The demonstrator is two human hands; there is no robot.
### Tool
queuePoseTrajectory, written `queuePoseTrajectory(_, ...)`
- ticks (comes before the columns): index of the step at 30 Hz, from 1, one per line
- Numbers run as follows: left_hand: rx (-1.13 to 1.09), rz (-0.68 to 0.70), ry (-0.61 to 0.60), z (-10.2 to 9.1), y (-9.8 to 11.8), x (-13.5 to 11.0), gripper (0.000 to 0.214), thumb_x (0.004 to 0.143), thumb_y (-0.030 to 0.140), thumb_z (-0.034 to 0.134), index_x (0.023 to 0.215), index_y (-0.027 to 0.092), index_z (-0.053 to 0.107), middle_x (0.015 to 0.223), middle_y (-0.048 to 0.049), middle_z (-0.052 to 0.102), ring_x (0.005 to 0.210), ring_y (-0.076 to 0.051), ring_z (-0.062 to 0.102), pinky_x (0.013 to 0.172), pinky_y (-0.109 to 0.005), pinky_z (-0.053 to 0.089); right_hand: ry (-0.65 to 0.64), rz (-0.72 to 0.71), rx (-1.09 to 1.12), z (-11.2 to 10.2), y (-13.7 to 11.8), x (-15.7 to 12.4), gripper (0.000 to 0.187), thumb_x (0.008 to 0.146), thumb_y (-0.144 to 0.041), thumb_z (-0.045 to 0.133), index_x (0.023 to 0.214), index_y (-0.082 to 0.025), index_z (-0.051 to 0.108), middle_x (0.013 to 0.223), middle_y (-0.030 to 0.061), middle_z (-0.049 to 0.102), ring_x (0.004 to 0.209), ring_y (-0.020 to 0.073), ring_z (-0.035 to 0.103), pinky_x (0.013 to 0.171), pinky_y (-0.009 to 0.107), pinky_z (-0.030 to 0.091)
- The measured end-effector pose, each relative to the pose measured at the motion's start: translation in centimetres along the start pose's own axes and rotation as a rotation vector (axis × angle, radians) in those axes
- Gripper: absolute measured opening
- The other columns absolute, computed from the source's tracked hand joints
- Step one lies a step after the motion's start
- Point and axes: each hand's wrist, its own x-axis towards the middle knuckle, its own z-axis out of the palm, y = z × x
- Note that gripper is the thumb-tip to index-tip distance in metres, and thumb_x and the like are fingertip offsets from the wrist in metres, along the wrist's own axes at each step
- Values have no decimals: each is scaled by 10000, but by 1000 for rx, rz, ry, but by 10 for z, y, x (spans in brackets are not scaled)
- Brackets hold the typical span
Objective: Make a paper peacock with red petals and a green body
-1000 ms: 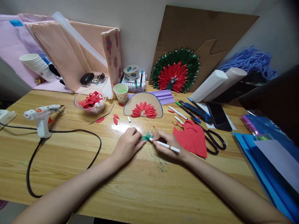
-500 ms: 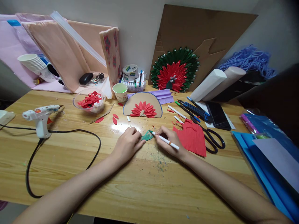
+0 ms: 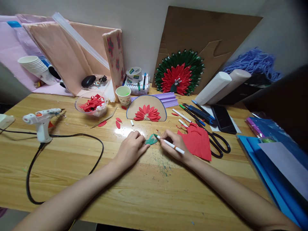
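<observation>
On the wooden table, my left hand point(image 3: 134, 145) is closed with its fingertips on the left end of a small cutout point(image 3: 151, 140), partly coloured green. A white marker point(image 3: 173, 146) with a green tip rests in my right hand point(image 3: 172, 144), gripped like a pen, its tip at the cutout's right side. Behind the cutout lies a half-round card point(image 3: 134, 107) with a blue edge and red paper petals point(image 3: 148, 112). A white marker cap point(image 3: 132, 123) and loose red petals point(image 3: 118, 124) lie nearby. Red paper point(image 3: 197, 142) is beside my right hand.
A glue gun point(image 3: 43, 123) with a black cord stands at left. Black-handled scissors point(image 3: 220, 144) lie at right beside a phone point(image 3: 223, 118). At the back are a bowl of red strips point(image 3: 92, 104), a paper cup point(image 3: 123, 95) and a green-and-red peacock point(image 3: 179, 72) against cardboard point(image 3: 192, 32).
Both hands hold nearly the same place, and the marker tip is still on the green cutout. The view has shifted very slightly.
</observation>
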Motion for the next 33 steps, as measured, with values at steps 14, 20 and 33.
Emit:
queuePoseTrajectory(14, -22, 12, 27, 1, 0, -1, 123, 844, 307, 569, 831, 184, 562, 854, -46, 536, 812, -192, 501, 682, -310, 428, -23, -79, -40, 1, 3, 0, 97, 752, -155, 537, 696, -206, 476, 650, -5, 531, 601, 140, 492, 567, 254, 372)
queuePoseTrajectory(20, -24, -2, 14, 0, 0, -1, 133, 836, 312, 584, 812, 183, 561, 863, -46, 543, 822, -195, 505, 681, -305, 423, 4, -38, -28, 1, 2, 0, 86, 756, -153, 527, 705, -204, 479, 643, -7, 523, 584, 137, 486, 549, 251, 362)
queuePoseTrajectory(33, -33, -4, 14, 0, 1, -1, 138, 840, 317, 579, 797, 188, 552, 855, -38, 535, 822, -191, 501, 687, -301, 415, -22, -166, -75, 0, -1, 1, 98, 743, -113, 509, 741, -211, 504, 691, 17, 562, 634, 154, 511, 590, 266, 397)
